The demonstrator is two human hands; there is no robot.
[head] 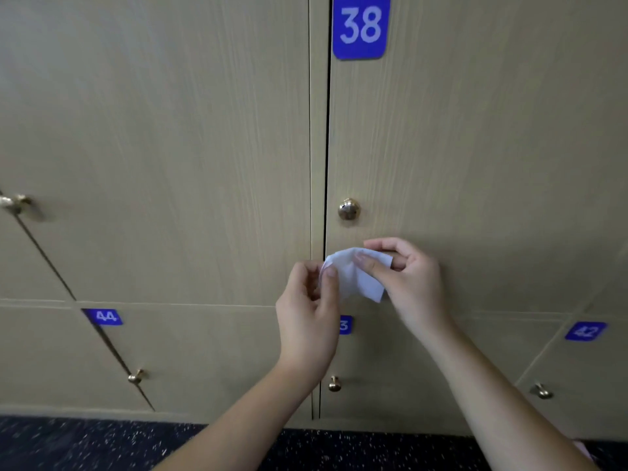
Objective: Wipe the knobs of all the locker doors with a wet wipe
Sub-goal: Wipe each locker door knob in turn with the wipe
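Left hand (307, 321) and right hand (404, 280) both pinch the wet wipe (353, 273) below locker 38's knob (349, 209).

2 bare arms come up from the bottom. No sleeves, rings or watch show on the hands: left hand (307, 321), right hand (413, 283).

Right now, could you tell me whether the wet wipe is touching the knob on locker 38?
No, the wet wipe is pinched between the left hand and right hand below the knob, with bare door showing between them.
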